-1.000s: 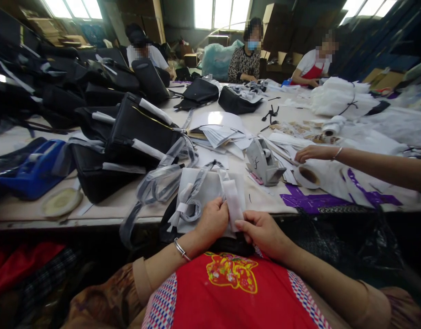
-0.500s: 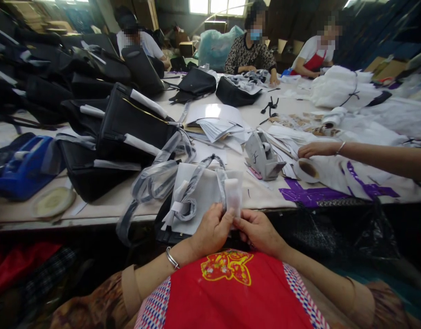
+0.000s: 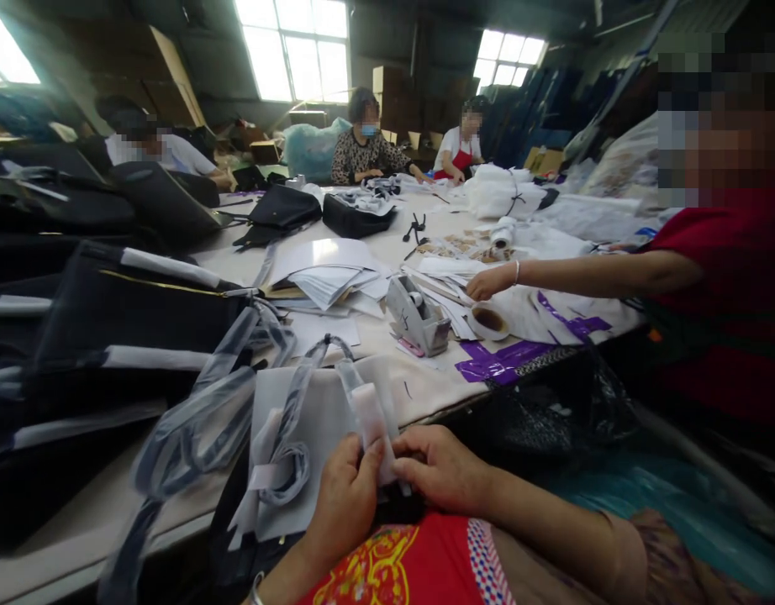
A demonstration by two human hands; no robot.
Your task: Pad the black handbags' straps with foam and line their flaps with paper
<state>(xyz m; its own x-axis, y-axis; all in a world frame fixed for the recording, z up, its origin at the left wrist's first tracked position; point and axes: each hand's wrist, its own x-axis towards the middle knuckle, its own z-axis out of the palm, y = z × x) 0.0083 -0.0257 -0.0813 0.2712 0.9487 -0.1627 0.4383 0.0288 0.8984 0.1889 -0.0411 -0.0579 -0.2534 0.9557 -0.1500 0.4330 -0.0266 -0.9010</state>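
A black bag (image 3: 271, 550) covered by a pale wrapping sheet (image 3: 324, 395) lies at the table edge in front of me. Its straps are wrapped in clear film, and a bundled strap coil (image 3: 292, 470) with a white paper band rests on the left of the sheet. My left hand (image 3: 350, 487) is closed, its thumb pressing a white translucent wrapping strip (image 3: 368, 412) that stands up along one strap. My right hand (image 3: 447, 470) is closed on the right edge of the same strip, thumb and forefinger together. The lower end of the strip is hidden by my fingers.
Black bags (image 3: 135, 328) are piled on the left. A grey tape dispenser (image 3: 419, 315), a paper stack (image 3: 328, 269), a tape roll (image 3: 488, 321) and purple tape (image 3: 501, 360) lie ahead. A co-worker's hand (image 3: 492, 281) reaches in from the right; other people sit across the table.
The view has swung right and up, bringing the co-worker on the right into sight. Both my hands stay at the white strip, with little visible change in their hold.
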